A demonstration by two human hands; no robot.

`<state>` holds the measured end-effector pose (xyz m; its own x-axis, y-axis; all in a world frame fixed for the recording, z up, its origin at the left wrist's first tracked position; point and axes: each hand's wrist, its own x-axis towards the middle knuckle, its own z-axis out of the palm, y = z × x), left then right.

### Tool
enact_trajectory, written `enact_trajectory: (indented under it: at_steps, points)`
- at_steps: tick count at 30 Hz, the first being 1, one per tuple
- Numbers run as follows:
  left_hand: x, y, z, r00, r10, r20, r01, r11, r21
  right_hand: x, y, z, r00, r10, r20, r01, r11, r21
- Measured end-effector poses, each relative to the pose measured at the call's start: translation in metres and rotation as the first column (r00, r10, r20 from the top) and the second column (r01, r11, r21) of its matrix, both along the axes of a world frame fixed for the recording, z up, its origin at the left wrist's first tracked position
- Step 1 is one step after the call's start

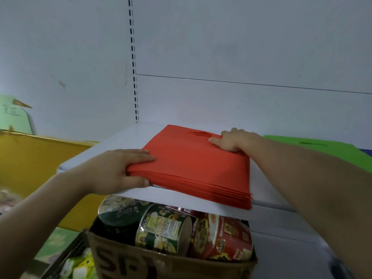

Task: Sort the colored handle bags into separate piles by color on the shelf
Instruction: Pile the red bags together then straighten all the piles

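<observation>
Left hand point(120, 170): pinches the red stack's left edge, fingers on top, thumb beneath.
Red bags point(197, 168): one stack on the white shelf point(96, 158), near corner at the front lip.
Right hand point(231, 140): grips the far right corner.
Green bags point(326, 152): separate pile, right.
Advice: squeeze both edges square, slide the stack back, avoid the green.

One head-worn view, close above the shelf's front edge.
The wide-angle camera looked forward and slightly down, facing the pale grey back panel point(221, 47) of the white metal shelf point(120, 138); a brown cardboard box point(161, 264) showed below that edge.
</observation>
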<state>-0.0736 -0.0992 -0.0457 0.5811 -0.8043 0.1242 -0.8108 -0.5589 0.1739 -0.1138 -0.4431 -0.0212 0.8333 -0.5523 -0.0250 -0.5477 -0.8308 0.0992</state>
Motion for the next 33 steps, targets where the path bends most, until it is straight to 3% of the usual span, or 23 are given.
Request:
enact_trajectory:
  at_steps: [5, 12, 18, 25, 33]
  points:
    - [0.019, 0.029, -0.002, 0.999, 0.019, -0.033, -0.021, 0.999, -0.043, 0.025, 0.023, -0.007, 0.992, -0.024, 0.122, 0.015, 0.997, 0.072]
    - [0.018, 0.037, -0.004, 0.999, 0.021, -0.028, -0.025, 0.989, -0.145, 0.030, 0.035, -0.009, 0.921, -0.114, 0.373, -0.008, 0.951, 0.309]
    - [0.019, 0.038, -0.007, 0.997, 0.001, -0.072, -0.016, 0.978, -0.209, 0.017, 0.014, -0.004, 0.934, -0.179, 0.310, 0.076, 0.945, 0.317]
    - [0.023, 0.040, -0.009, 0.995, -0.032, -0.099, 0.001, 0.955, -0.295, 0.014, 0.018, -0.013, 0.886, -0.175, 0.429, 0.031, 0.946, 0.323]
    - [0.031, 0.048, -0.003, 0.996, 0.030, -0.078, -0.043, 0.984, -0.170, 0.033, 0.030, -0.008, 0.909, -0.094, 0.405, -0.051, 0.942, 0.333]
